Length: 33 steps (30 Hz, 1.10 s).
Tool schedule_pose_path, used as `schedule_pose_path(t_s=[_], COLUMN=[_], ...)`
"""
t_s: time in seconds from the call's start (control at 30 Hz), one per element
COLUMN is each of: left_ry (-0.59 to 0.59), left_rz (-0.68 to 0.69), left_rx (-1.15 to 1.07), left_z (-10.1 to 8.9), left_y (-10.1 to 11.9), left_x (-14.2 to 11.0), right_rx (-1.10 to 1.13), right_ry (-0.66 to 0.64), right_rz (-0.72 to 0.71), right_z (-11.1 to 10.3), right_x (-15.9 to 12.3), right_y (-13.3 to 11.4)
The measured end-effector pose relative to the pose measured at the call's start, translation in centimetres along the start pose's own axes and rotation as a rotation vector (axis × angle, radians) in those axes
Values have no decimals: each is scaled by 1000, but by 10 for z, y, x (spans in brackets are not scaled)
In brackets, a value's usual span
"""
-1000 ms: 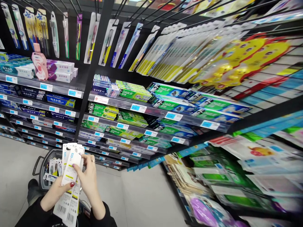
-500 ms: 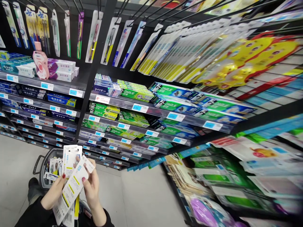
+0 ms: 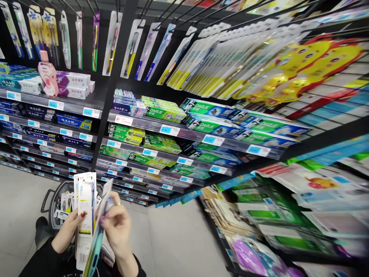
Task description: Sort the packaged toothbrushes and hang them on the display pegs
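My left hand (image 3: 67,231) is closed around several packaged toothbrushes (image 3: 84,221), held upright with their printed white backs toward me. Between the thumb and fingers of my right hand (image 3: 117,227) is one toothbrush pack (image 3: 98,231), turned nearly edge-on and slanting down to the left; it is slightly blurred. Its lower end overlaps the pack in my left hand. Just beyond my hands, a dark grey basket (image 3: 53,215) sits low and holds more toothbrush packs (image 3: 65,204). My hands and the packs hide its right part.
Toothpaste boxes (image 3: 165,109) fill the shelves ahead, with toothbrush packs (image 3: 198,61) hanging on hooks above. A pink bottle (image 3: 48,75) stands on the left shelf. On the right, a rack (image 3: 227,256) holds bagged goods (image 3: 276,223). Grey floor (image 3: 175,238) lies between.
My right hand has moved slightly right and turned its toothbrush pack from face-on to edge-on, uncovering the packs in my left hand. My left hand has barely moved.
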<state>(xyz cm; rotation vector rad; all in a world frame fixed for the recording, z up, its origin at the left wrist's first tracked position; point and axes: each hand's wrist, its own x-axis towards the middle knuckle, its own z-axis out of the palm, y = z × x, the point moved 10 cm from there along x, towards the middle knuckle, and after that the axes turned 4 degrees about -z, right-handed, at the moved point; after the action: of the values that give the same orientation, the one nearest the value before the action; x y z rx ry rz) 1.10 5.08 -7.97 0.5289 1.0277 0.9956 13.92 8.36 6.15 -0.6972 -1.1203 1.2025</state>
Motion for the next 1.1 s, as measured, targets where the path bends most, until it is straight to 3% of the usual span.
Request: schedule_pose_path(t_s=[0.1, 0.2, 0.4, 0.6, 0.77, 0.9, 0.97, 1.1], left_ry=[15, 0, 5, 35, 37, 79, 124, 109], left_rz=[11, -2, -51, -112, -96, -94, -108, -124], left_rx=[34, 32, -151, -196, -194, -147, -161, -238], left_z=[-7, -8, -5, -12, -11, -18, -24, -21], left_y=[5, 8, 7, 2, 5, 11, 12, 8], left_x=[-1, -7, -13, -16, -16, -16, -16, -15], right_rx=[-111, -192, -331, -423, -416, -434, -454, -412], right_ry=[181, 214, 318, 411, 323, 424, 388, 237], right_rz=[4, 84, 222, 181, 176, 177, 168, 151], right_z=[-33, -46, -51, -63, -59, -78, -73, -32], right_x=[17, 27, 6, -3, 6, 11, 12, 5], right_y=[-11, 1, 50, 49, 55, 56, 58, 68])
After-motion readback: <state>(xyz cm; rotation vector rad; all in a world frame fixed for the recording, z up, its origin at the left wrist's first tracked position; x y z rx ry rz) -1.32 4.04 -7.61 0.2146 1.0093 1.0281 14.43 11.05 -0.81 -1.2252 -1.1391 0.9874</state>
